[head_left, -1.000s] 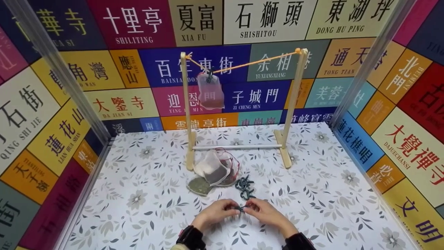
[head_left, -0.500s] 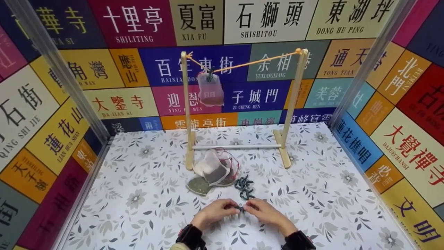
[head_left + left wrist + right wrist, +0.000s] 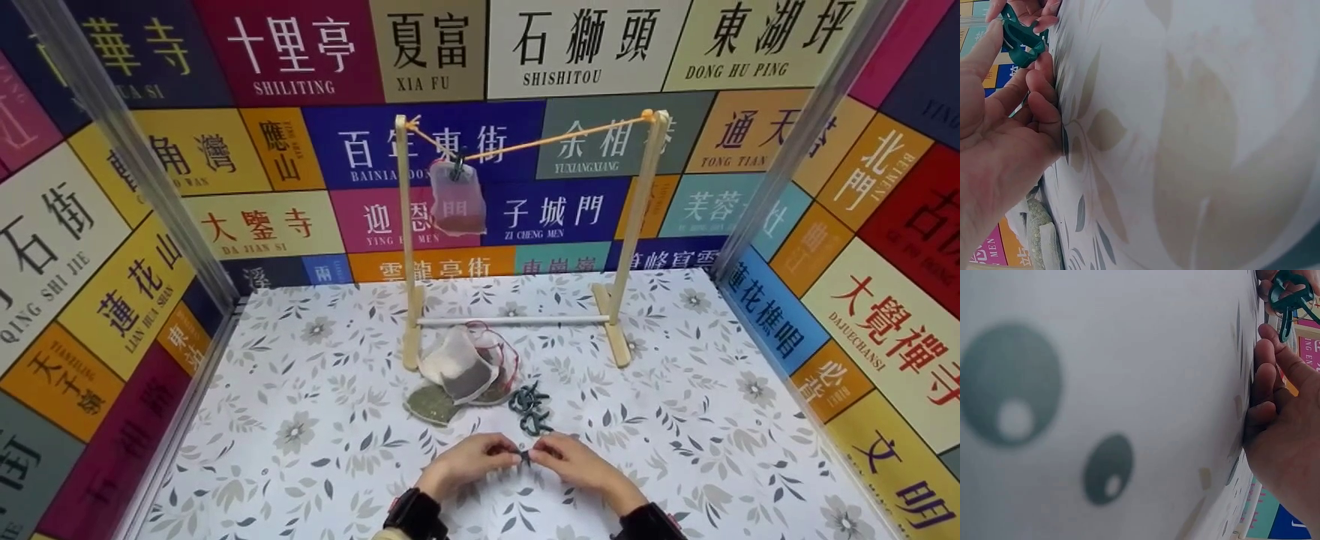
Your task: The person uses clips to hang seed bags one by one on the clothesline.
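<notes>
Between both hands, low over the table, is a small dark-green plastic spring clip (image 3: 525,456). My left hand (image 3: 476,459) pinches it from the left; the left wrist view shows thumb and fingertips against the green clip (image 3: 1021,40). From the right, my right hand (image 3: 576,461) holds its other side, the index fingertip touching the clip (image 3: 1291,297) in the right wrist view. Just beyond the hands lies a small heap of similar green clips (image 3: 530,409). Left of that heap are several filled mesh drawstring bags (image 3: 459,371).
Behind the bags stands a wooden frame (image 3: 621,247) with a sagging orange string (image 3: 562,141) between its posts. One mesh bag (image 3: 457,199) hangs there by a green clip. A white bar (image 3: 525,321) joins the feet. Patterned walls enclose the flower-print table (image 3: 300,435).
Both hands stay at nearly the same place, with small finger movements around the clip. The clip looks slightly turned. The head view has shifted a little.
</notes>
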Motion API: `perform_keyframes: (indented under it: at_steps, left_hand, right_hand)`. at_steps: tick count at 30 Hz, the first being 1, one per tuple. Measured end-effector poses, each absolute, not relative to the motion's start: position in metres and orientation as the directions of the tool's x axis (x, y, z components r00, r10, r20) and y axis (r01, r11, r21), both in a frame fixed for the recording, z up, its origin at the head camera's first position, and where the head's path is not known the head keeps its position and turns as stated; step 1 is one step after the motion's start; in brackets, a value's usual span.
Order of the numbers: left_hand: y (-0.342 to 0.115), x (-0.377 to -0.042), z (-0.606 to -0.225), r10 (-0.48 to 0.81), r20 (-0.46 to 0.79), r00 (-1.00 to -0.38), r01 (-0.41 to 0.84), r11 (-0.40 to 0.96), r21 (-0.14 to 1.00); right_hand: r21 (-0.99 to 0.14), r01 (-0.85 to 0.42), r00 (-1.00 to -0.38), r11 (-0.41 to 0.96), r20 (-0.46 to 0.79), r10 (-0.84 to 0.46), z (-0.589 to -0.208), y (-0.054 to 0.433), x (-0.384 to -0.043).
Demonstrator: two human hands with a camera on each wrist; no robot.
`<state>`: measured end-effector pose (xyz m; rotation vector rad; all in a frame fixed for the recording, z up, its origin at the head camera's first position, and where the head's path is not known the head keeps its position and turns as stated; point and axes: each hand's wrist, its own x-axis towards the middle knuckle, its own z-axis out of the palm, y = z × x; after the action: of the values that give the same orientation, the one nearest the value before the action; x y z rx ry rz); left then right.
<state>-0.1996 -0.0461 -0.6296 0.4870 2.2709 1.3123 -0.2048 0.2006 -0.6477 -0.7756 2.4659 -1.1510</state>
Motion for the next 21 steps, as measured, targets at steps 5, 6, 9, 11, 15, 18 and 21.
perform_keyframes:
  at_steps: [5,6,9,11,15,18,21]
  left_hand:
    - [-0.045,-0.197,-0.632,0.511,-0.239,-0.826,0.026,0.458,0.889]
    - [-0.045,-0.197,-0.633,0.509,-0.242,-0.826,0.02,0.456,0.89]
    - [-0.045,-0.197,-0.632,0.504,-0.244,-0.829,0.025,0.469,0.883]
    - [-0.045,-0.198,-0.632,0.504,-0.241,-0.829,0.043,0.487,0.873]
    - [-0.043,-0.201,-0.629,0.515,-0.239,-0.823,0.064,0.503,0.862]
    - [-0.041,-0.201,-0.627,0.517,-0.246,-0.82,0.059,0.504,0.862]
    - [-0.041,-0.2,-0.627,0.521,-0.255,-0.815,0.046,0.496,0.867]
  right_hand:
    - [-0.801,-0.298,-0.799,0.52,-0.089,-0.595,-0.65,0.203,-0.204]
    - [-0.804,-0.295,-0.797,0.517,-0.091,-0.597,-0.65,0.203,-0.204]
    - [-0.816,-0.291,-0.796,0.5,-0.084,-0.6,-0.651,0.203,-0.204]
    - [-0.816,-0.3,-0.795,0.494,-0.072,-0.602,-0.651,0.204,-0.205]
    - [-0.836,-0.255,-0.78,0.485,-0.119,-0.615,-0.647,0.206,-0.207]
    - [-0.858,-0.204,-0.752,0.471,-0.171,-0.637,-0.642,0.207,-0.209]
    - [-0.865,-0.201,-0.728,0.459,-0.182,-0.661,-0.637,0.207,-0.209]
